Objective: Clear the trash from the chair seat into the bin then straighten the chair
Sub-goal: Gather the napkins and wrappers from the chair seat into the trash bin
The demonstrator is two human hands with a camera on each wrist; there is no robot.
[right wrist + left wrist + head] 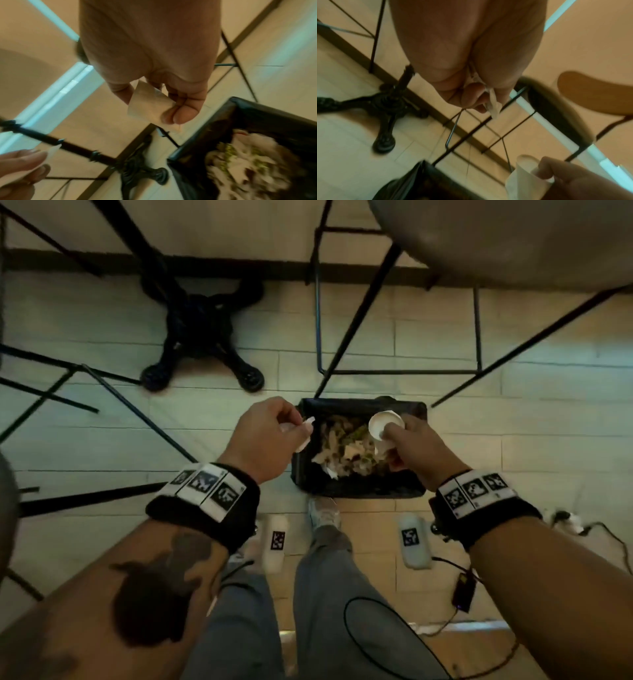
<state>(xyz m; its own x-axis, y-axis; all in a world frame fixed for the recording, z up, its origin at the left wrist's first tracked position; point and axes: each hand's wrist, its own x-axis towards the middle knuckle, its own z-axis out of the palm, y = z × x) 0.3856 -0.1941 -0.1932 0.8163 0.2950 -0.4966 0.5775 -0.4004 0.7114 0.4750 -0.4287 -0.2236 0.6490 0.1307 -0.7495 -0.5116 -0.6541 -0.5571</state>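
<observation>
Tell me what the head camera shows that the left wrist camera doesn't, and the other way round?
Only the head view shows the trash inside the bin, the person's legs and a shoe, and both wristbands. Only the left wrist view shows a wooden chair back and a close look at the left hand pinching a crumpled wrapper. Both show the right hand holding a paper cup, the black table base and the floor.

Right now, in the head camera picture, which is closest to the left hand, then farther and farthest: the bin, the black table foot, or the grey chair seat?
From the left hand:
1. Bin, just right of it.
2. Black table foot, up and left.
3. Grey chair seat, top right corner.
</observation>
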